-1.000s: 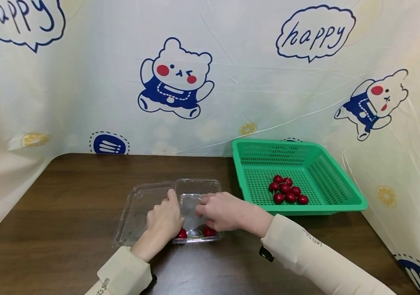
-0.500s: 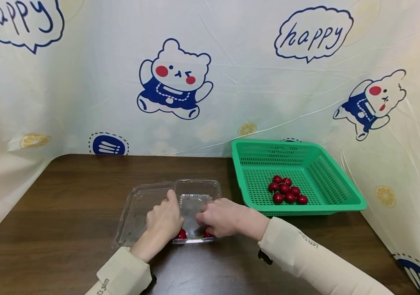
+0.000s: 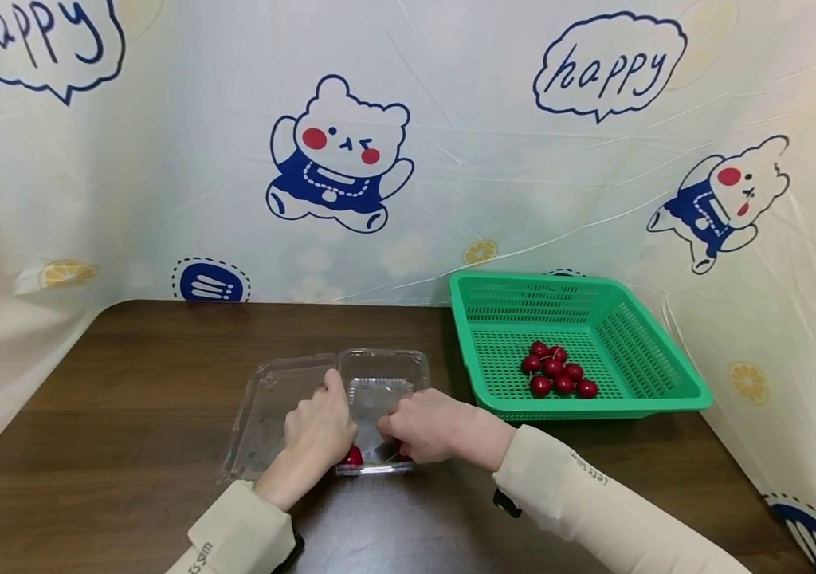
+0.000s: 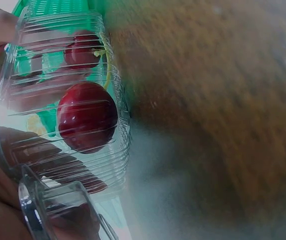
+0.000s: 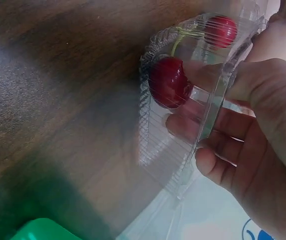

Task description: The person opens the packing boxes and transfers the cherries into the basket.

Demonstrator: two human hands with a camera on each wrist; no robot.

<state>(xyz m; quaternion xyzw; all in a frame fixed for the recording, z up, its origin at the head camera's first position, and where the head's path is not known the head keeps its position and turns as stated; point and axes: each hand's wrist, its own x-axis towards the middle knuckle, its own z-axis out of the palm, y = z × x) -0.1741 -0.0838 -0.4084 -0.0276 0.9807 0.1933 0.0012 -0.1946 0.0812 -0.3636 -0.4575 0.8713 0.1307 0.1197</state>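
A clear plastic clamshell box (image 3: 382, 470) lies open on the table, its lid (image 3: 264, 399) folded out to the left. My left hand (image 3: 318, 426) grips the hinge side, index finger stretched along the edge. Inside the box, my right hand (image 3: 425, 426) pinches a cherry (image 5: 169, 87) between thumb and fingers near the front right corner. That cherry is mostly hidden by the hand in the head view. Another cherry (image 3: 353, 455) sits at the front left corner, beside the left hand. Green stems (image 5: 179, 40) show along the front wall in the right wrist view.
A green plastic basket (image 3: 637, 405) stands at the back right, with several dark red cherries (image 3: 553, 367) clustered on its bottom. The brown wooden table (image 3: 128, 422) meets a printed cloth backdrop (image 3: 200, 159) at the back and sides.
My right hand has shifted slightly down toward the front right corner of the box and covers more of the cherry there. The left hand stays in place.
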